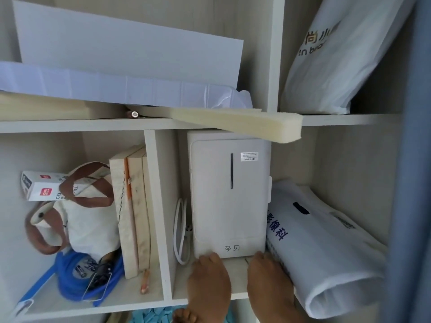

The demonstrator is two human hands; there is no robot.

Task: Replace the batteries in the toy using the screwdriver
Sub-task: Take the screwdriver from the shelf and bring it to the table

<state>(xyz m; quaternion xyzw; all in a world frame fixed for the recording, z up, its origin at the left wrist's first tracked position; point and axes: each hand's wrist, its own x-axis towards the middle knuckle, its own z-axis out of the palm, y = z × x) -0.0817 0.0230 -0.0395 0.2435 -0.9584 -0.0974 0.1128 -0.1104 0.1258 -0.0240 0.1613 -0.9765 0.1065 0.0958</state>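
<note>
Both my hands reach into the middle shelf compartment. My left hand [208, 277] and my right hand [268, 276] lie on the shelf board with fingers stretched forward, fingertips touching the bottom edge of a white boxy appliance [229, 194]. Neither hand holds anything. In the left compartment, a blue bag [70, 273] shows several small batteries [80, 271] inside. A slim tool with an orange handle [145, 282], possibly the screwdriver, lies on that shelf beside upright books. No toy is in view.
A white cable [180, 231] hangs left of the appliance, and a white printed bag [326, 248] leans on its right. A canvas bag with brown straps [88, 217] and a pen-refill box [40, 186] fill the left compartment. Foam strips [245, 124] jut from the upper shelf.
</note>
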